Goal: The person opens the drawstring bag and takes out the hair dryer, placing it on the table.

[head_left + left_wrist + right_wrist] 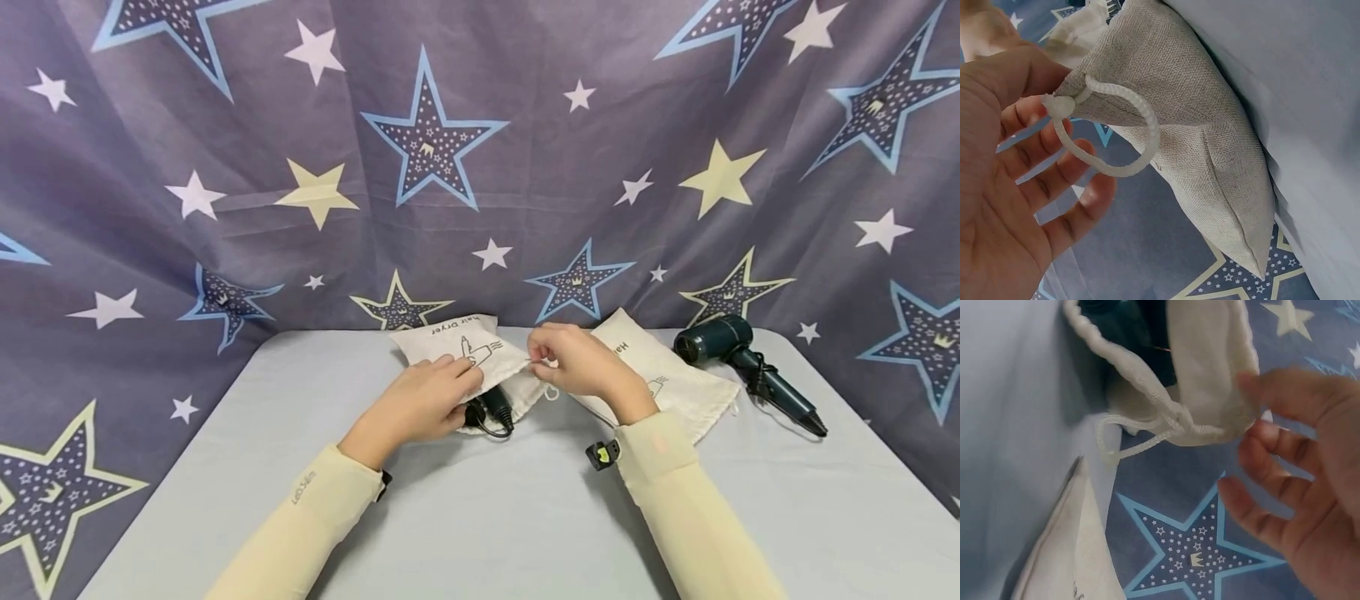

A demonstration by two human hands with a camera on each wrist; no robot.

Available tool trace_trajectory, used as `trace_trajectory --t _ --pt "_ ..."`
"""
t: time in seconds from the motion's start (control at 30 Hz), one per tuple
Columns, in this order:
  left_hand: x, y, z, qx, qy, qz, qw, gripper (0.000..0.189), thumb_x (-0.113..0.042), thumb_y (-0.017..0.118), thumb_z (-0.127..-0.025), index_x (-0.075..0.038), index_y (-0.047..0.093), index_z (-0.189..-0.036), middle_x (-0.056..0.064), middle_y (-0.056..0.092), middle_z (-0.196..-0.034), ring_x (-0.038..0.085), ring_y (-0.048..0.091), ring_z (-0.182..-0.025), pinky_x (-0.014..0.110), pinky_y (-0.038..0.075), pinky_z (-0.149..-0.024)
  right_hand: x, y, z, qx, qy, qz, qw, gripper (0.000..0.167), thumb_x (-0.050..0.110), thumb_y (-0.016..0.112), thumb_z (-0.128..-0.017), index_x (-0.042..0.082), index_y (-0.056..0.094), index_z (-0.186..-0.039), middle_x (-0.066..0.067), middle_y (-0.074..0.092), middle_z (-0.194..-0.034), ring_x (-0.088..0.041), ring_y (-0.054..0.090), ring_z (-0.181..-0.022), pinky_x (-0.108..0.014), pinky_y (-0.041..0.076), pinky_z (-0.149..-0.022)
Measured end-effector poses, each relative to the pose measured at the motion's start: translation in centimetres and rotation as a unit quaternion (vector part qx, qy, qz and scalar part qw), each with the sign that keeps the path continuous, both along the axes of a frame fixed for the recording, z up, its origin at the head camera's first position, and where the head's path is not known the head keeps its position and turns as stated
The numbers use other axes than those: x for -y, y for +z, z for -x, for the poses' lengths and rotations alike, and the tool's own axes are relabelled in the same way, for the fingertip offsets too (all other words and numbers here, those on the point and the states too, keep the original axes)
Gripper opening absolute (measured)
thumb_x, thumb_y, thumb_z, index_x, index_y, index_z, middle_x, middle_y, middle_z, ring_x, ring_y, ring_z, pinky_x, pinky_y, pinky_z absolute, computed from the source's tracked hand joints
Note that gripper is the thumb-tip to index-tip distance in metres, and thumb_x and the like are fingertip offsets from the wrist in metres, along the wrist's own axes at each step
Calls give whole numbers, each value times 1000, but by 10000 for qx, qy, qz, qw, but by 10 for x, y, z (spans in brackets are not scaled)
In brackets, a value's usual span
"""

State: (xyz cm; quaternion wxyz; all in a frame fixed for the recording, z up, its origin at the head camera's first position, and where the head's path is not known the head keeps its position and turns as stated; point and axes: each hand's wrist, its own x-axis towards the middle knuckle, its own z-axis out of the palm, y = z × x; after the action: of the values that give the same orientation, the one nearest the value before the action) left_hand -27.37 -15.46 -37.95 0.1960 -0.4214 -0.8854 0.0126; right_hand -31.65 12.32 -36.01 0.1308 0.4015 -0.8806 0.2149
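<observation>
A cream cloth drawstring bag (444, 337), printed with "hair Dryer" and a line drawing, lies mid-table near the back. From its opened mouth pokes the dark handle and cord of a hair dryer (497, 406); the right wrist view shows dark green hair dryer casing (1132, 328) inside. My left hand (420, 400) pinches the mouth's left edge between thumb and forefinger, beside a knotted drawstring loop (1152, 131). With thumb and fingertips, my right hand (577, 360) pinches the rim's right corner. Another drawstring loop (1138, 447) hangs at that side.
Under and beside my right forearm lies a second printed cloth bag (675, 392). Further right is another dark green hair dryer (780, 392), its cord wrapped around the handle. A star-patterned curtain (525, 192) hangs behind the pale table (225, 467).
</observation>
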Motion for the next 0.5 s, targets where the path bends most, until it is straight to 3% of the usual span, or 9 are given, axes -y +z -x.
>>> trace_trajectory --t 0.13,0.3,0.5 --pt "1 -1 1 32 -90 -21 10000 30 -17 73 -76 -19 52 -98 -5 51 -91 17 53 -83 34 44 -62 4 -5 -8 -572 300 -238 9976 15 16 74 -86 16 59 -89 3 55 -83 -13 51 -76 -32 46 -68" --pt "1 0 1 103 -135 -99 9998 27 -18 72 -79 -20 53 -98 -5 51 -90 16 51 -83 34 44 -63 12 -14 -19 -1490 809 -546 9840 13 20 74 -87 17 62 -84 4 57 -79 -13 51 -73 -32 46 -69" --pt "2 1 2 299 88 -166 9994 24 -20 71 -84 -20 57 -102 -4 56 -96 18 56 -89 37 47 -68 29 -28 -37 -1854 1054 -1547 9647 16 29 72 -91 19 61 -85 6 58 -82 -17 56 -77 -34 49 -70"
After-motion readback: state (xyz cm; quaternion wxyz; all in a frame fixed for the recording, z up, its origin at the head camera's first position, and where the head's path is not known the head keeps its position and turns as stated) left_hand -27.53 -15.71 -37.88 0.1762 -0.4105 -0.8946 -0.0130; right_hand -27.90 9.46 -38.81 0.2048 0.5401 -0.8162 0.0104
